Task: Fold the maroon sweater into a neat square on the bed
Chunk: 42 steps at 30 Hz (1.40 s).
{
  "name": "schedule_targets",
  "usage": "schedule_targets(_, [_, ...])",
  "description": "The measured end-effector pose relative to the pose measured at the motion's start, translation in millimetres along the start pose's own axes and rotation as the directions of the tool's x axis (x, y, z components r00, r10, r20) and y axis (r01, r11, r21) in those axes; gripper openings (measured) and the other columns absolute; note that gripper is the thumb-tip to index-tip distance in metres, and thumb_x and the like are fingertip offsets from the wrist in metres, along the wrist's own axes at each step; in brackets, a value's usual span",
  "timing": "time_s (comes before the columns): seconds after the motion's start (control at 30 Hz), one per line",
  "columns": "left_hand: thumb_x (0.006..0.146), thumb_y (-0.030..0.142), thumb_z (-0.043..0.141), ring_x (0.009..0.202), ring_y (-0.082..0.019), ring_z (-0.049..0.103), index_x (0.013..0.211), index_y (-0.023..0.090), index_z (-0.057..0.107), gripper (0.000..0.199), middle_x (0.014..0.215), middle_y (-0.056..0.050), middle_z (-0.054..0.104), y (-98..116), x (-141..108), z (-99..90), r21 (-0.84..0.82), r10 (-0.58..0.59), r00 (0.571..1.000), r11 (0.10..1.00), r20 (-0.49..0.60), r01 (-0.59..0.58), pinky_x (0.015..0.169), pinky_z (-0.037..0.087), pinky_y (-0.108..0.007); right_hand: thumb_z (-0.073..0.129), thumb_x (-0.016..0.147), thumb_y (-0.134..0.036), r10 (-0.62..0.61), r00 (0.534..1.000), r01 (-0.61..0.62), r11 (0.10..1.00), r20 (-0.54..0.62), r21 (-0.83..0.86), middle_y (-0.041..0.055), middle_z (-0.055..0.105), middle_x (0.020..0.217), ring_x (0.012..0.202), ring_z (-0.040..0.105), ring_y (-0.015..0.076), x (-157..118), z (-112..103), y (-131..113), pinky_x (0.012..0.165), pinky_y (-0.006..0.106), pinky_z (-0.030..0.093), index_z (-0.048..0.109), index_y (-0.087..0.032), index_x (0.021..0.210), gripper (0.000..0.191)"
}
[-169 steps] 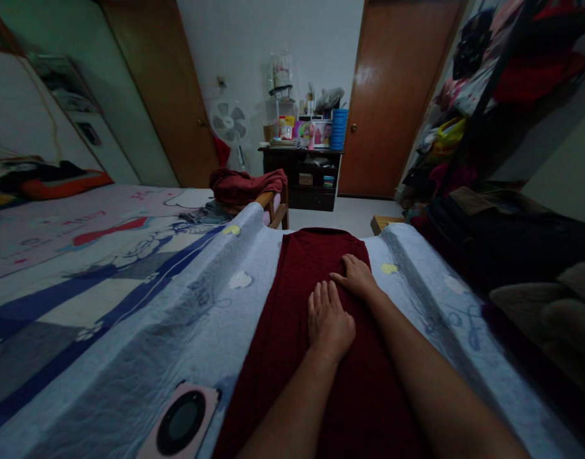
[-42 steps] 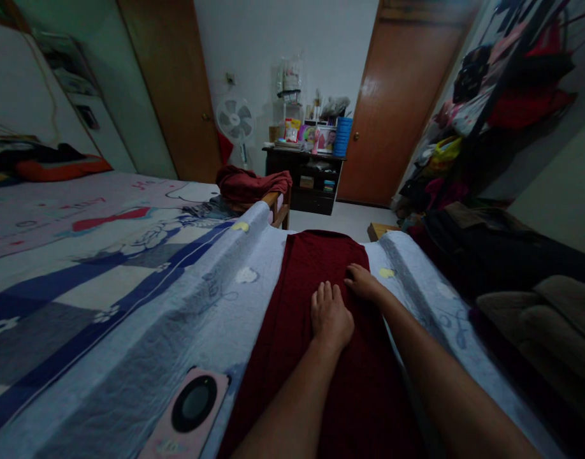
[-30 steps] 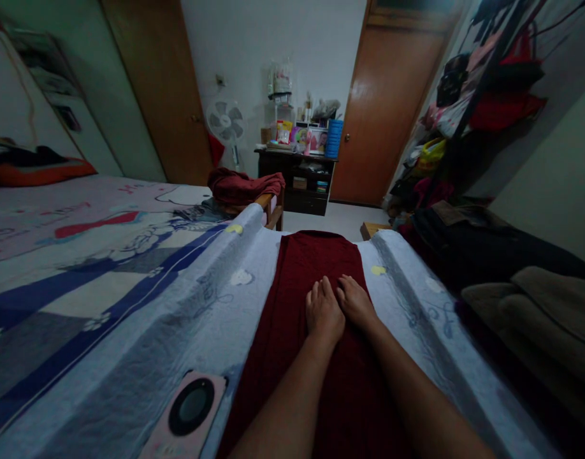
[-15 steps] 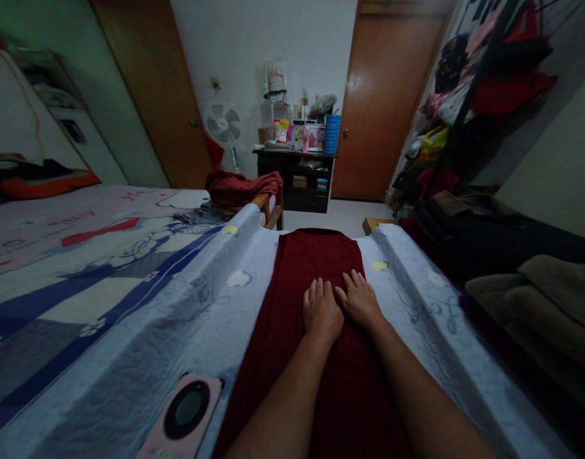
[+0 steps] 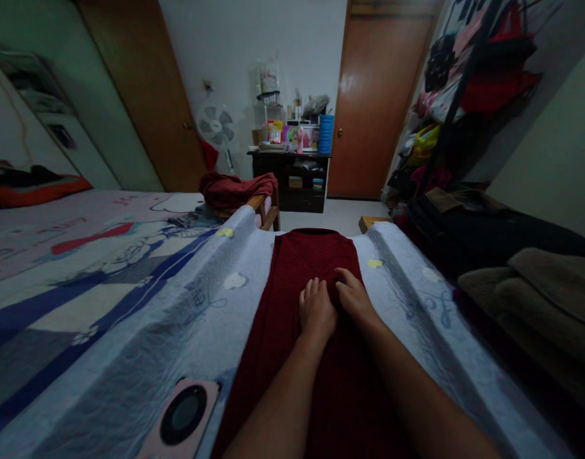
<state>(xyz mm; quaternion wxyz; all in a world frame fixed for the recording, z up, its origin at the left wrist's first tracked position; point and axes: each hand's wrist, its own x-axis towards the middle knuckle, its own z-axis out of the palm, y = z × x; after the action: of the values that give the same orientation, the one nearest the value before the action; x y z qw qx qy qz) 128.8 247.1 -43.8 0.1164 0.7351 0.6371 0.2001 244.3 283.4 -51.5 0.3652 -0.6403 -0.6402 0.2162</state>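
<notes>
A dark red garment (image 5: 306, 255) lies lengthwise on the light blue quilted cover (image 5: 211, 325), folded long and narrow, its collar end away from me. My left hand (image 5: 317, 309) rests flat on the middle of the cloth, palm down, fingers pointing away and side by side. Close to its right, my right hand (image 5: 353, 294) touches the same garment, tipped on its side with the fingers slightly bent and partly hidden from view. Neither hand visibly grips the fabric. To the left of the garment, a pink phone (image 5: 185, 414) with a round black camera ring lies on the cover.
A patterned bed (image 5: 106, 268) spreads along the left. Red cloth (image 5: 238, 190) hangs over a wooden rail. Folded brown fabric (image 5: 526, 293) and dark clothes (image 5: 493, 223) are piled at right. Farther back stand a fan (image 5: 216, 127) and a dark cabinet (image 5: 292, 182).
My right hand has turned from flat with fingers spread to its side with fingers bent. My left hand stays flat on the garment. The view has shifted slightly to the right.
</notes>
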Motion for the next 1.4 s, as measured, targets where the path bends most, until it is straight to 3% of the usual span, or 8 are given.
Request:
schedule_targets(0.1, [0.085, 0.008, 0.037, 0.136, -0.02, 0.036, 0.134, 0.016, 0.05, 0.051, 0.145, -0.009, 0.046, -2.1, 3.1, 0.5, -0.04, -0.021, 1.0, 0.999, -0.011, 0.021, 0.112, 0.029, -0.04, 0.034, 0.083, -0.014, -0.041, 0.997, 0.037, 0.996, -0.06, -0.075, 0.0092, 0.06, 0.128, 0.12, 0.054, 0.017, -1.7, 2.2, 9.6, 0.106, 0.031, 0.039, 0.055, -0.016, 0.125, 0.047])
schedule_targets(0.27, [0.088, 0.011, 0.036, 0.135, -0.021, 0.038, 0.132, 0.016, 0.052, 0.047, 0.143, -0.008, 0.049, -1.3, 2.9, -1.6, -0.056, -0.02, 0.999, 0.998, -0.031, 0.018, 0.111, 0.031, -0.039, 0.043, 0.087, -0.022, -0.166, 0.983, 0.18, 0.933, 0.072, -0.312, 0.0118, 0.057, 0.131, 0.127, 0.048, 0.0219, -3.3, 5.8, 20.8, 0.11, 0.038, 0.034, 0.057, -0.016, 0.122, 0.039])
schedule_targets(0.47, [0.091, 0.014, 0.035, 0.135, -0.021, 0.038, 0.131, 0.014, 0.052, 0.044, 0.142, -0.01, 0.05, 1.4, 1.0, -2.1, -0.041, -0.016, 0.999, 0.999, -0.046, 0.015, 0.111, 0.031, -0.039, 0.041, 0.09, -0.024, -0.185, 0.98, 0.198, 0.891, 0.071, -0.409, 0.0147, 0.055, 0.133, 0.131, 0.043, 0.0235, -4.9, 12.3, 21.6, 0.111, 0.038, 0.032, 0.054, -0.011, 0.126, 0.041])
schedule_targets(0.73, [0.089, 0.013, 0.037, 0.135, -0.022, 0.038, 0.131, 0.013, 0.052, 0.045, 0.142, -0.01, 0.049, -0.5, 2.1, -1.2, -0.06, -0.008, 0.999, 0.998, -0.041, 0.005, 0.111, 0.03, -0.04, 0.044, 0.081, -0.013, -0.055, 0.991, 0.078, 0.98, 0.124, -0.184, 0.0097, 0.063, 0.124, 0.116, 0.057, 0.0176, 2.4, -7.9, 8.8, 0.104, 0.031, 0.04, 0.06, -0.015, 0.118, 0.041])
schedule_targets(0.87, [0.088, 0.011, 0.037, 0.134, -0.023, 0.038, 0.132, 0.015, 0.052, 0.046, 0.142, -0.01, 0.049, -2.0, 2.6, 1.6, -0.056, 0.002, 0.999, 0.998, -0.049, -0.005, 0.11, 0.031, -0.041, 0.037, 0.08, -0.014, -0.054, 0.998, 0.056, 0.993, -0.024, 0.1, 0.0049, 0.066, 0.119, 0.113, 0.058, 0.0166, -3.7, -10.2, 7.4, 0.103, 0.034, 0.042, 0.064, -0.019, 0.112, 0.042])
schedule_targets(0.97, [0.088, 0.011, 0.036, 0.135, -0.023, 0.038, 0.132, 0.016, 0.052, 0.046, 0.142, -0.01, 0.049, -2.8, 3.5, 2.9, -0.057, -0.003, 0.999, 0.998, -0.046, 0.001, 0.11, 0.031, -0.041, 0.037, 0.081, -0.017, -0.095, 0.99, 0.114, 0.976, -0.106, 0.188, 0.0065, 0.066, 0.119, 0.113, 0.058, 0.0179, -11.5, 2.3, 13.2, 0.104, 0.037, 0.041, 0.065, -0.018, 0.111, 0.04])
schedule_targets(1.13, [0.09, 0.013, 0.034, 0.135, -0.021, 0.038, 0.131, 0.017, 0.053, 0.045, 0.141, -0.009, 0.05, -2.9, 3.9, 1.8, -0.065, -0.006, 0.999, 0.998, -0.041, 0.003, 0.111, 0.03, -0.039, 0.037, 0.082, -0.014, -0.232, 0.97, 0.238, 0.969, -0.072, 0.075, 0.0094, 0.063, 0.124, 0.118, 0.056, 0.0184, -15.6, 21.3, 26.2, 0.107, 0.04, 0.039, 0.062, -0.017, 0.118, 0.044])
schedule_targets(1.4, [0.091, 0.015, 0.032, 0.138, -0.021, 0.034, 0.134, 0.017, 0.049, 0.046, 0.143, -0.008, 0.048, -9.3, 6.4, 6.2, 0.028, 0.0, 0.998, 1.0, -0.057, 0.001, 0.111, 0.028, -0.042, 0.036, 0.081, -0.007, -0.34, 0.94, 0.337, 0.925, 0.016, -0.175, 0.0142, 0.056, 0.133, 0.129, 0.046, 0.0213, -15.2, 26.5, 30.2, 0.11, 0.043, 0.035, 0.056, -0.011, 0.127, 0.05])
